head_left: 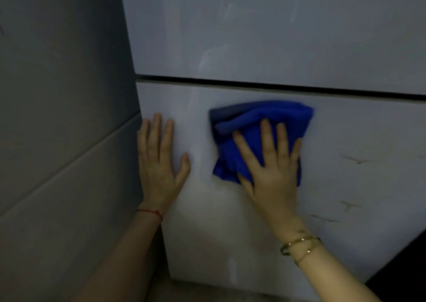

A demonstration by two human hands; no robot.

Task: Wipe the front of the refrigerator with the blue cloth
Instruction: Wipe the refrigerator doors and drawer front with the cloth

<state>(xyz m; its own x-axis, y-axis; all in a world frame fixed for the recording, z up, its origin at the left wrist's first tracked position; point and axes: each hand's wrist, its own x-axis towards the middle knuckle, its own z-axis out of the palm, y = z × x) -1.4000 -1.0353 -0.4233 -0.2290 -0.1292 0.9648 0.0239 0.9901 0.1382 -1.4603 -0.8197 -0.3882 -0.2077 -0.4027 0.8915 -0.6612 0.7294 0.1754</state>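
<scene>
- Blue cloth (258, 126), bunched and folded, pressed flat against the lower door of the white refrigerator (345, 140), just below the dark horizontal gap (276, 86) separating lower door from upper door (276, 29).
- Right hand (269, 163) spread flat over the cloth's lower half, fingers splayed apart, palm pushing the fabric against the door rather than clenching it; cloth's upper folds showing above the fingertips, a blurred edge at upper right.
- Left hand (159, 161) laid flat and bare on the same door near its left edge, fingers straight and close together, thumb angled out toward the cloth; holding nothing, apart from the cloth with a strip of bare door between.
- Door surface glossy, pale, dimly lit; faint smears and streaks across both doors, a few small dark scuff marks (357, 161) to the right of the cloth.
- Grey wall (57, 94) to the left of the refrigerator, crossed by a slanting seam, close beside the door's edge.
- Thin red string (151, 213) around the left wrist; gold bracelets (299, 246) around the right wrist.
- Dark shape (408, 271) at lower right corner, too dim to identify.
- Floor below the refrigerator barely visible, in shadow.
</scene>
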